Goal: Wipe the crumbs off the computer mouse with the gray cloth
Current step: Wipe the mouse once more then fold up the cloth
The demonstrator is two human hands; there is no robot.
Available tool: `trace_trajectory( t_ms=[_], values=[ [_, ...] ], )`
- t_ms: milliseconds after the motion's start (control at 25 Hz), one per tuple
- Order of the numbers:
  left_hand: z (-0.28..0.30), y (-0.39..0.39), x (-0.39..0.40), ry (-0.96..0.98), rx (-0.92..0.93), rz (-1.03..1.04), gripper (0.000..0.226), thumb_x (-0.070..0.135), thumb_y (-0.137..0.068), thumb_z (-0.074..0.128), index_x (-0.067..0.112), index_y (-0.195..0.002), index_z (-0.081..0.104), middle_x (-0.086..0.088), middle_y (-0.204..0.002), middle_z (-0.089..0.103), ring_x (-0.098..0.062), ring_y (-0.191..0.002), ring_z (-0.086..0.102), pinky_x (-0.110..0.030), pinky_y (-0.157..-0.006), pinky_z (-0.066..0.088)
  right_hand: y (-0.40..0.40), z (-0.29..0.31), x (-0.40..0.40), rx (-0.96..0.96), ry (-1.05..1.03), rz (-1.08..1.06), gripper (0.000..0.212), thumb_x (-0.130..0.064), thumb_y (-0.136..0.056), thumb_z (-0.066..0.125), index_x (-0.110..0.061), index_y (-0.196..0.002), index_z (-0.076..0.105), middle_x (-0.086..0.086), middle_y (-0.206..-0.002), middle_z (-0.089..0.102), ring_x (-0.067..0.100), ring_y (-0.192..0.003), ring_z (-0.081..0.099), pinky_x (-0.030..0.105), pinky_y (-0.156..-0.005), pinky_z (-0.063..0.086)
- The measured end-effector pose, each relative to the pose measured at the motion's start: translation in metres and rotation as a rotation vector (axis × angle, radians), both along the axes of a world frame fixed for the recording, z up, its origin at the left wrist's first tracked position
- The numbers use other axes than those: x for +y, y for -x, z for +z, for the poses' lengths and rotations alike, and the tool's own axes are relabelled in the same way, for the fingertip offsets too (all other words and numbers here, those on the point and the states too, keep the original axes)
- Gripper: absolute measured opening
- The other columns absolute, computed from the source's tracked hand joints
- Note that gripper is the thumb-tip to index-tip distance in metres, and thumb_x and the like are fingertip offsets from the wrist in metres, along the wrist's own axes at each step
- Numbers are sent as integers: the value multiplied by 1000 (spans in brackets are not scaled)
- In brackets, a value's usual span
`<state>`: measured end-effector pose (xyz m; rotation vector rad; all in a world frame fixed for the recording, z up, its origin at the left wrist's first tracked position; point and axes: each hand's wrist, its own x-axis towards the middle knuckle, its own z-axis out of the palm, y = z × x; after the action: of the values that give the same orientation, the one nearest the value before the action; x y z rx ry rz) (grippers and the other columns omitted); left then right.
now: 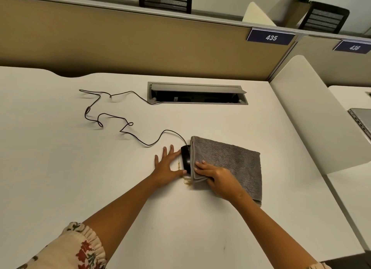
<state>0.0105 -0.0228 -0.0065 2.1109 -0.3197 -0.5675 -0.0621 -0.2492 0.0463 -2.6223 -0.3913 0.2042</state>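
Gray folded terry cloth (228, 162) lies on the white desk (80, 168) against the right flank of the small black corded mouse (185, 158); the right hand (217, 178) grips its near-left edge, fingers curled over the fold, while the left hand (167, 166) lies flat, fingers straight, fingertip and thumb touching the mouse's left side. Tan crumbs (184, 179) sit between left hand and mouse. Risk: a leftward sweep could shove the barely braced mouse, or scatter crumbs under the palm rather than clear them.
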Motion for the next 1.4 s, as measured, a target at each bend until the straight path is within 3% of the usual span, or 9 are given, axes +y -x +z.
trace_trajectory(
  t_ms=[120,240,520,600,760,960,1160,1280,1400],
  values=[
    [-2,-1,1,14,4,-6,81,44,-84,71,38,-151,25,9,-163,0,-6,-147,-18,-42,-115,-20,-2,10,-5,-91,-10,-87,40,-7,-88,57,-29,-118,69,-17,-132,59,2,-127,51,37,-100,50],
    [-1,-2,-1,3,7,10,74,45,-87,66,40,-150,27,10,-163,1,-7,-147,-17,-43,-115,-19,-14,18,9,-143,-95,-183,48,-2,-84,54,-30,-120,68,-19,-132,59,1,-122,56,31,-103,49],
    [-1,-3,-2,8,8,19,65,31,-93,61,40,-149,29,9,-163,3,-6,-147,-15,-43,-116,-18,-6,-3,24,-82,56,-5,38,-14,-95,57,-30,-129,62,-19,-147,43,10,-140,38,40,-98,51],
    [1,-4,-4,-2,9,30,59,25,-98,54,37,-149,29,9,-163,3,-7,-148,-15,-42,-116,-18,1,1,18,-99,80,42,33,-17,-95,55,-30,-124,65,-19,-144,46,9,-138,39,40,-94,54],
    [4,-5,-4,-19,22,22,56,19,-101,46,37,-150,27,9,-163,2,-8,-148,-16,-41,-116,-19,-10,12,20,-196,-18,-119,38,-7,-85,56,-30,-110,73,-18,-135,58,6,-127,53,35,-83,59],
    [2,-7,-6,-12,29,23,56,13,-101,43,38,-149,29,8,-163,2,-9,-148,-16,-42,-114,-20,-27,13,51,-84,209,14,28,-35,-92,61,-33,-120,67,-13,-145,48,16,-135,46,43,-81,57],
    [1,-8,-6,-14,26,23,55,12,-101,41,33,-150,29,6,-163,3,-11,-149,-14,-43,-115,-19,-29,22,72,-74,376,29,34,-27,-98,49,-22,-129,61,-8,-148,45,17,-138,40,39,-84,52],
    [2,-8,-5,-9,34,31,53,15,-103,38,30,-152,25,6,-163,3,-11,-149,-14,-42,-116,-19,-35,25,63,-18,-65,-189,40,-14,-87,47,-26,-119,68,-10,-134,59,11,-115,59,30,-90,51],
    [3,-7,-5,-16,45,27,50,22,-104,37,28,-152,25,8,-163,2,-10,-149,-14,-41,-116,-19,-39,26,37,42,-626,-576,52,4,-87,42,-30,-116,69,-11,-120,67,-4,-109,59,15,-90,48]
  ],
)
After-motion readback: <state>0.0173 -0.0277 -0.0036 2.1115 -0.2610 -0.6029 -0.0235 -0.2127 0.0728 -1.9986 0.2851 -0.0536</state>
